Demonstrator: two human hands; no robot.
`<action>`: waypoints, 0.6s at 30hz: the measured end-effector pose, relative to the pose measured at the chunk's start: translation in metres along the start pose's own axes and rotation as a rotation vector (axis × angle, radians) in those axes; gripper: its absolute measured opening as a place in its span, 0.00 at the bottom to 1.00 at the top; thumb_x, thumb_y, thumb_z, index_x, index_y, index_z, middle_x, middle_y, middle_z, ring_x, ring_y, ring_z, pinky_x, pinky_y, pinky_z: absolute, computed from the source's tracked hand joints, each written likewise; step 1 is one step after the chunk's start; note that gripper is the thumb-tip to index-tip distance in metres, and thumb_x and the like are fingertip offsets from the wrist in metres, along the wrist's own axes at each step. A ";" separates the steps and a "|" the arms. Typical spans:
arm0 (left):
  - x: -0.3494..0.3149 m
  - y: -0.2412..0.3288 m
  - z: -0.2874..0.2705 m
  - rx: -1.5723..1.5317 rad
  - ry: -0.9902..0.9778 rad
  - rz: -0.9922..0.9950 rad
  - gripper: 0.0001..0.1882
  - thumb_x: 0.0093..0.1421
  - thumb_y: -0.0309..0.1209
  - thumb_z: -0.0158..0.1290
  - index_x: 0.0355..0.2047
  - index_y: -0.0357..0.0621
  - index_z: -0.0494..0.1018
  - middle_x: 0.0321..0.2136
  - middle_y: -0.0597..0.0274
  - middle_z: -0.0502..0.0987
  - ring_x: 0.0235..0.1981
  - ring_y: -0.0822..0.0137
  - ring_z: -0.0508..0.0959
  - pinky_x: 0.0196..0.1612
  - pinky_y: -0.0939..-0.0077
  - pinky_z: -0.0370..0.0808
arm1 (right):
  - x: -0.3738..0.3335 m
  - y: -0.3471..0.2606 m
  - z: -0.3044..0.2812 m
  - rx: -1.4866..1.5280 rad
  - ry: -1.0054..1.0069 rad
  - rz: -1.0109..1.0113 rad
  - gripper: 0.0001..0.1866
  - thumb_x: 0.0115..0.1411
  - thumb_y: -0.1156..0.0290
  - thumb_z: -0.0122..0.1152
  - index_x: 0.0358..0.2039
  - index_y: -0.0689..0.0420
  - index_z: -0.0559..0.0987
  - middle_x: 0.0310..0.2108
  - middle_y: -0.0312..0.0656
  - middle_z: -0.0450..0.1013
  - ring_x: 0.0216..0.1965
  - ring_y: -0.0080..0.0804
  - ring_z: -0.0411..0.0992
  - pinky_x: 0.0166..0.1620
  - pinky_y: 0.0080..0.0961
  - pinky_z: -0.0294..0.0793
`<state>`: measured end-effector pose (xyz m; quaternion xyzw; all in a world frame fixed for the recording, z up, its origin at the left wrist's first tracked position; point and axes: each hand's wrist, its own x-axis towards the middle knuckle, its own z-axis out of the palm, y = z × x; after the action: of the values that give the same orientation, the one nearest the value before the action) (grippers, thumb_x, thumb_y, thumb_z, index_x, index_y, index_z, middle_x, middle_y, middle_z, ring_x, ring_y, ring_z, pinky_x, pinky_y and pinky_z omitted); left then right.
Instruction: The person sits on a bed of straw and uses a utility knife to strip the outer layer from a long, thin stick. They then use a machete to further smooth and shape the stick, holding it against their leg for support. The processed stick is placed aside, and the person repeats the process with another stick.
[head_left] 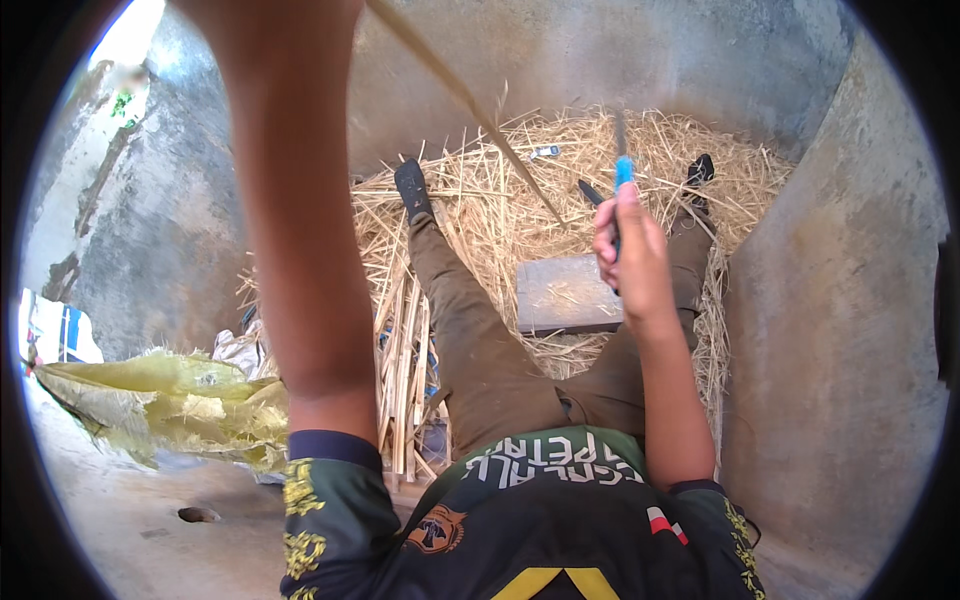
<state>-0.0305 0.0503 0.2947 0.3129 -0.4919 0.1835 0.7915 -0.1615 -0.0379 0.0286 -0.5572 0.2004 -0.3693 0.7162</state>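
My left arm reaches up high, and only the base of my left hand (pixel 272 15) shows at the top edge, its fingers cut off. From beside it a long, thin bamboo strip (pixel 465 100) slants down to the right, its lower end hanging over the straw. My right hand (pixel 632 255) is closed round a knife (pixel 625 172) with a bright blue part, its narrow blade pointing away from me. A dark pointed piece (pixel 590 192) shows just left of those fingers; whether they hold it too, I cannot tell. Close by the right hand, a grey block (pixel 565 295) lies between my legs.
Straw-like shavings (pixel 660 150) cover the floor around my outstretched legs (pixel 470 330). Split strips (pixel 403 375) lie in a bundle beside my left leg. A yellowish woven sack (pixel 170 395) is at left. Concrete walls (pixel 840 330) stand ahead and on the right.
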 end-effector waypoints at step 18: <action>-0.143 0.011 -0.108 -0.081 0.233 -0.125 0.29 0.68 0.63 0.39 0.20 0.56 0.55 0.12 0.76 0.47 0.13 0.78 0.41 0.16 0.78 0.38 | -0.022 0.114 0.054 -0.999 -0.023 -0.316 0.23 0.71 0.54 0.48 0.29 0.62 0.72 0.13 0.52 0.72 0.16 0.57 0.74 0.21 0.49 0.73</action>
<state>-0.0295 0.1340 0.1362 0.2871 -0.3831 0.1489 0.8652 -0.1034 0.0255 -0.0661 -0.8583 0.2579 -0.3260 0.3007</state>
